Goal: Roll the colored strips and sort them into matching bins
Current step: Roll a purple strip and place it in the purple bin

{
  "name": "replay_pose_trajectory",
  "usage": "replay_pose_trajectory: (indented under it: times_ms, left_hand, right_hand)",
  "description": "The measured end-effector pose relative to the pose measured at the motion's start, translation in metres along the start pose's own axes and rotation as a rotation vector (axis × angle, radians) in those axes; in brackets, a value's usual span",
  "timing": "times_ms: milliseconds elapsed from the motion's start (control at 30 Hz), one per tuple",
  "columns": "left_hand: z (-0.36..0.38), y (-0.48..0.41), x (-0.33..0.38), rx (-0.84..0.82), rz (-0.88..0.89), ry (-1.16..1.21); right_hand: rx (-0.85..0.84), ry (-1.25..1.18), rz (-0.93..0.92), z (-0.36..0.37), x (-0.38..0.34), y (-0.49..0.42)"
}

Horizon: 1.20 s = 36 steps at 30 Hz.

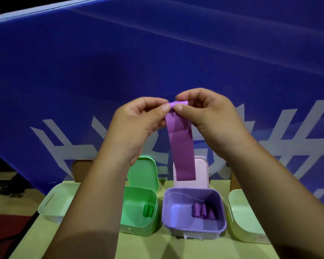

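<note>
A purple strip (180,144) is pinched at its rolled top by both hands, left (137,126) and right (209,120), above the purple bin (193,228), where rolls (202,211) lie.

Purple strip (181,146), top end curled into a small roll, hangs straight above the purple bin (166,208). That bin holds purple rolls (202,210); the green bin (138,225) on its left holds a green roll (148,210).

Setting: event or display stand, I judge. My table (153,247); behind it, blue banner (157,53) with large white lettering; left of it, red carpet (7,227).
</note>
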<state>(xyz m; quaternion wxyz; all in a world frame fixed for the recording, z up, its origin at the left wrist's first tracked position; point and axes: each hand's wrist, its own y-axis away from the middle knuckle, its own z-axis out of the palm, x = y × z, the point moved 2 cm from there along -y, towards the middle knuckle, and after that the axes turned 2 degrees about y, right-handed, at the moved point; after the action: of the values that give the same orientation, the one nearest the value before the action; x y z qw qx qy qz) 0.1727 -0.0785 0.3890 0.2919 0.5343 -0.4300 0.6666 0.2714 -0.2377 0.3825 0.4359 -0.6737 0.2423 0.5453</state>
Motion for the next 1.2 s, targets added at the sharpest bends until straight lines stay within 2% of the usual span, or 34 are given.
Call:
replay_pose_trajectory:
  times_ms: [233, 400, 733, 1033, 1200]
  left_hand:
    - [-0.004, 0.004, 0.005, 0.002, 0.056, -0.137]
    - [-0.005, 0.005, 0.002, -0.001, 0.074, -0.144]
    - [0.0, 0.007, -0.008, -0.013, -0.006, 0.031]
    - [-0.008, 0.007, 0.002, -0.007, 0.071, -0.169]
    - [-0.006, 0.009, 0.0, -0.016, 0.095, -0.2]
  right_hand:
    - [-0.055, 0.001, 0.045, 0.0, 0.001, 0.006]
    - [-0.033, 0.072, 0.061, 0.002, 0.003, 0.006]
    - [0.0, 0.104, 0.017, 0.0, -0.004, 0.011]
    - [-0.032, 0.09, 0.068, 0.003, 0.002, 0.012]
    - [-0.037, 0.145, 0.096, 0.003, 0.003, 0.012]
